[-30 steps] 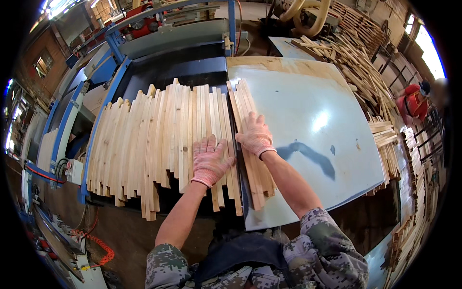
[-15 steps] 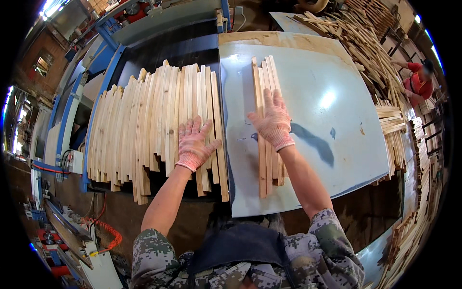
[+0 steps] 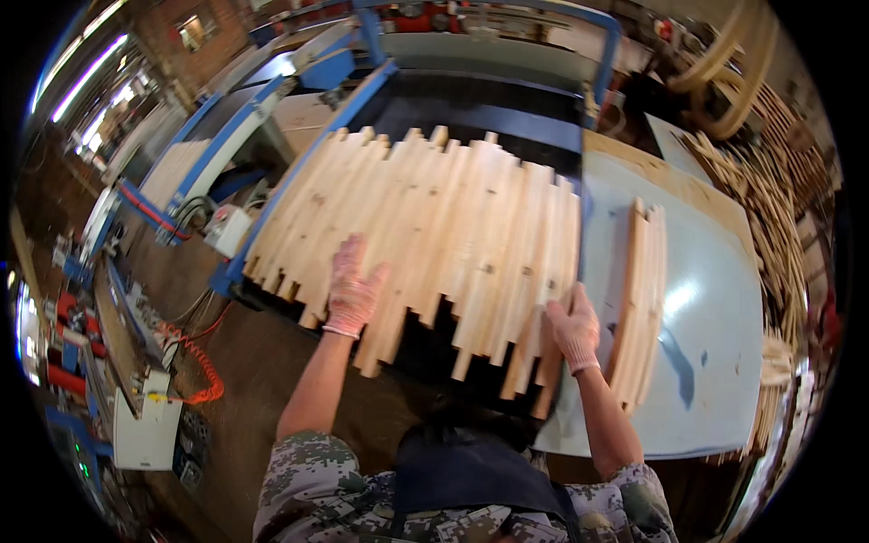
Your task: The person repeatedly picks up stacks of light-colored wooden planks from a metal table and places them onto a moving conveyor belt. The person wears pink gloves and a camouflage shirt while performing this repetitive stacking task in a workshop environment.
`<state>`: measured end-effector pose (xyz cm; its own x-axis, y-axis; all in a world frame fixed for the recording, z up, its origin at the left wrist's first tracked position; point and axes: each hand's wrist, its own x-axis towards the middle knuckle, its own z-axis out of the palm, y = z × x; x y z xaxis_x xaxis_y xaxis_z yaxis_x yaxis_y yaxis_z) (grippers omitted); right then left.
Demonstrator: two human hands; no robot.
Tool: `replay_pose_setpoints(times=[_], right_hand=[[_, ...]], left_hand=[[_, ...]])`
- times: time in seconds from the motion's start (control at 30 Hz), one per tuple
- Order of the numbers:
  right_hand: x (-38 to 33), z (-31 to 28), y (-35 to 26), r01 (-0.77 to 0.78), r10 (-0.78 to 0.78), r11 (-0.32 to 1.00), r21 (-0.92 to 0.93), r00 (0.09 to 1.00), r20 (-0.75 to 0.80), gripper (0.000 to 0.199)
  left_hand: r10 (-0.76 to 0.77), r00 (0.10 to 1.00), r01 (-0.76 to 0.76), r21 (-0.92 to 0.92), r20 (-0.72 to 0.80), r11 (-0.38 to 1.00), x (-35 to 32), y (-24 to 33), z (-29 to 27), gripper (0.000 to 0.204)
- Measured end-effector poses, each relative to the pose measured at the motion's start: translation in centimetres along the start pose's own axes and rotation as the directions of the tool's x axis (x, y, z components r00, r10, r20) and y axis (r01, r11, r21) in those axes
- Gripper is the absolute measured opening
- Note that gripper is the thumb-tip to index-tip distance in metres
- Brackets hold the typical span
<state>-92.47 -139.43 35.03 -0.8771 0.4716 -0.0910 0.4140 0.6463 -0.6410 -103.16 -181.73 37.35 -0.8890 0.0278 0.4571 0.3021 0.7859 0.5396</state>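
A wide row of pale wooden strips (image 3: 434,235) lies side by side on a dark machine bed, their near ends uneven. My left hand (image 3: 354,288), in a pinkish work glove, rests flat on the strips toward the row's left near side, fingers stretched. At the row's right near edge, my right hand (image 3: 576,331), gloved too, is against the outermost strips with its thumb apart; some of its fingers are hard to make out. To the right of that hand, a small bundle of strips (image 3: 641,299) lies on a grey sheet-topped table (image 3: 715,362), untouched.
A blue machine frame (image 3: 612,54) rises behind the bed, and a control box (image 3: 228,228) sits at its left. An orange coiled hose (image 3: 210,380) hangs at lower left. Loose sticks (image 3: 760,226) are piled at far right.
My view has swung left. My right hand has left the small bundle on the table for the row's right edge. My left hand now lies farther left on the row.
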Motion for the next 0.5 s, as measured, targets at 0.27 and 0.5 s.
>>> replay_pose_setpoints(times=[0.27, 0.5], right_hand=[[-2.0, 0.6, -1.2, -0.171, 0.168, 0.882, 0.439, 0.985, 0.048, 0.077], [-2.4, 0.0, -2.3, -0.14, 0.151, 0.956, 0.256, 0.988, -0.023, 0.076]], left_hand=[[-0.394, 0.863, 0.504, 0.592, -0.315, 0.629, 9.1, -21.9, -19.1, 0.095], [-0.358, 0.91, 0.388, 0.73, -0.207, 0.563, 12.6, -31.1, -22.4, 0.079]])
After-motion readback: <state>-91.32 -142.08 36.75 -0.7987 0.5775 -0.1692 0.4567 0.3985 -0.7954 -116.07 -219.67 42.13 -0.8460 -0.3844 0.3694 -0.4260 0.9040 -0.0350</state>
